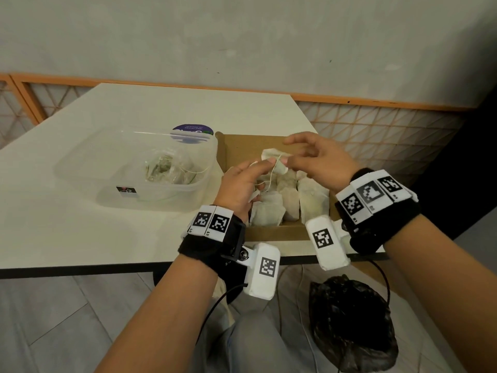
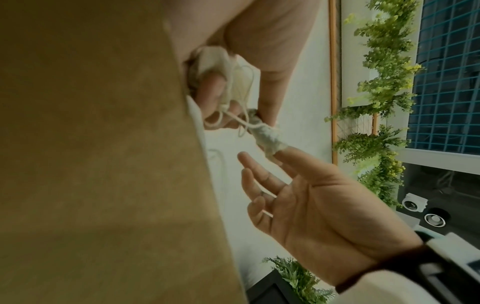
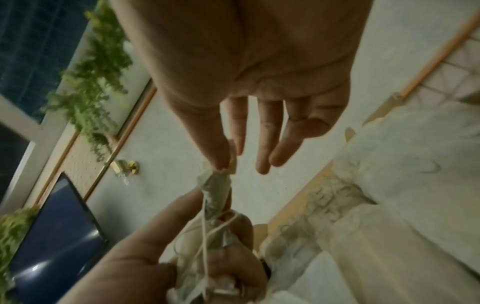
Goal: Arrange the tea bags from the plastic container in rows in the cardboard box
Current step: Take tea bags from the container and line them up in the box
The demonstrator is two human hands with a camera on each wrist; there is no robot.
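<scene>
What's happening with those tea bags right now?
Both hands pinch one tea bag above the cardboard box, its string tangled. Bags already laid inside. More wait in the plastic container.

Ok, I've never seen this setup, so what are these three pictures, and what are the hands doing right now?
No machine here: a person wears cameras. The head view looks down at a white table; the other two look along each wrist. On the table stand a clear plastic container with a few tea bags left and a cardboard box with tea bags in rows. Above the box, the left hand grips a tea bag with tangled string, and the right hand pinches its other end, remaining fingers spread.
</scene>
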